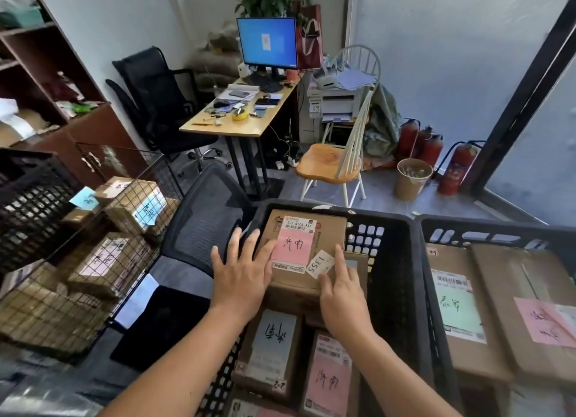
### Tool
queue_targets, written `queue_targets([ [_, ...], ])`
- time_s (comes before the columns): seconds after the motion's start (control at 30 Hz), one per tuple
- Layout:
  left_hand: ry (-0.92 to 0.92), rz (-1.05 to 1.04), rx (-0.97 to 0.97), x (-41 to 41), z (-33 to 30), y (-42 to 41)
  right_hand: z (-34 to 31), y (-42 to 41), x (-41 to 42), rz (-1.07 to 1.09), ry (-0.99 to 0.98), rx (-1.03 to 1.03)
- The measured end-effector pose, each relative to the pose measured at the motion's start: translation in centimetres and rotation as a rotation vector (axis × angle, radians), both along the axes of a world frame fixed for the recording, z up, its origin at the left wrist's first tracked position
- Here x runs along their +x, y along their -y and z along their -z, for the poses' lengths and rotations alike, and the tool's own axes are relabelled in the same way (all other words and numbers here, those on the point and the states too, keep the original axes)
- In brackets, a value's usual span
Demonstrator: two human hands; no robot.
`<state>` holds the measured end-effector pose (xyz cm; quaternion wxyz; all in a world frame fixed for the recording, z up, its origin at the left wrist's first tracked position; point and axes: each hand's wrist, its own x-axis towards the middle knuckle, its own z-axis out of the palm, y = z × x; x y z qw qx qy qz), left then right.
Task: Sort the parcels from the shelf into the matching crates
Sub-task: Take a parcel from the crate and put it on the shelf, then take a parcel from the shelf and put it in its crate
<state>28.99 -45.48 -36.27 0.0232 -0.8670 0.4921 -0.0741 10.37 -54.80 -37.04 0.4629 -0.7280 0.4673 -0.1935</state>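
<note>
A brown cardboard parcel (pixel 304 245) with a pink handwritten label lies at the far end of the middle black crate (pixel 402 261). My left hand (pixel 241 275) rests on its left edge with straight, spread fingers. My right hand (pixel 341 295) touches its near right corner, fingers extended. Two more parcels (pixel 274 351) lie nearer me in the same crate, one of them with a pink label (pixel 330 382). A second black crate (pixel 436 229) at the right holds parcels with a green label (pixel 458 307) and a pink label (pixel 542 320).
At the left, a wire basket (pixel 93 261) and a black crate (pixel 28 186) hold several labelled parcels. A black mesh chair (pixel 205 217) stands between them and the middle crate. Behind are a brown shelf (pixel 46 74), a desk (pixel 237 117), a wooden chair (pixel 330 161) and fire extinguishers (pixel 458 167).
</note>
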Motion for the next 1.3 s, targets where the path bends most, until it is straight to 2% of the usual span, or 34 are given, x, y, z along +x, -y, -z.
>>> queue_targets([
  [0.43,-0.217,-0.155,0.023,-0.7,-2.1,-0.5,-1.1,0.5,-0.7,-0.064,0.004,0.016],
  [0.53,-0.226,-0.137,-0.037,-1.3,-3.3,-1.6,-3.1,0.5,-1.9,-0.088,-0.087,-0.139],
  [0.7,-0.157,-0.061,-0.119,-2.8,-6.3,-3.9,-7.4,-0.8,-5.2,-0.156,-0.309,-0.573],
  [1.0,-0.091,-0.044,-0.304,-9.9,-13.9,-11.1,-15.7,-2.9,-10.2,-0.351,-0.295,-0.799],
  [1.13,-0.01,-0.172,-0.383,-16.4,-17.0,-16.4,-18.2,-4.7,-12.0,-0.542,-0.189,-0.869],
  [1.3,0.125,-0.49,-0.36,-26.9,-19.9,-24.9,-21.1,-9.5,-14.6,-0.843,-0.107,-1.009],
])
